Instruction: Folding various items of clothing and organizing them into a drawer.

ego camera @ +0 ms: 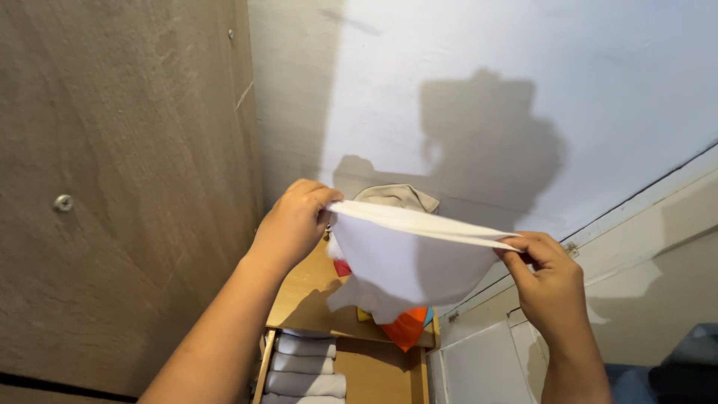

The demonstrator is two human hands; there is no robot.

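Both of my hands hold up a white cloth (404, 262), stretched between them in the air. My left hand (295, 221) pinches its left top corner. My right hand (550, 273) grips the right top corner, slightly lower. The cloth hangs down in a loose fold over a small wooden table (303, 299). Behind the cloth lie a beige garment (396, 196), a red piece (342, 267) and an orange piece (406, 328), partly hidden by it.
An open wooden drawer (378, 370) below the tabletop holds several rolled grey cloths (305, 366). A brown wooden door (120, 187) stands at the left. A pale wall (486, 90) is behind, with my shadow on it. White panels (479, 366) lean at the lower right.
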